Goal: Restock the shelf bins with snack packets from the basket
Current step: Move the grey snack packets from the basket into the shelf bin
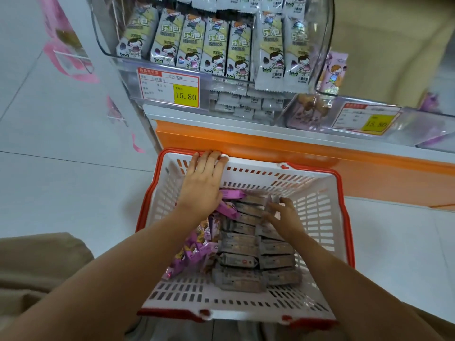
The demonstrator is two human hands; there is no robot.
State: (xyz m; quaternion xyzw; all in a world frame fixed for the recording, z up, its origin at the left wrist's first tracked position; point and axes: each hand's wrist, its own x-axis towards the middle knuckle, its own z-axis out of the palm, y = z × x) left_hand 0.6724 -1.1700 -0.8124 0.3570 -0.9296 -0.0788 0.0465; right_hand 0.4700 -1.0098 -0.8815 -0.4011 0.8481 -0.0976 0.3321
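A white basket with a red rim [317,212] stands on the floor below the shelf. Inside lie rows of grey snack packets [238,260] and, at the left, a heap of purple packets [194,244]. My left hand [203,178] reaches across the basket and its fingers curl over the far rim. My right hand [284,219] is down among the grey packets and pinches one at the far end of the right row. Above, a clear shelf bin [322,43] holds upright white-and-yellow cartoon packets [216,45].
A second clear bin [331,70] at the right holds purple packets. Yellow price tags reading 15.80 [186,96] hang on the shelf front. An orange shelf base [270,146] runs behind the basket. Grey tiled floor [61,168] lies to the left.
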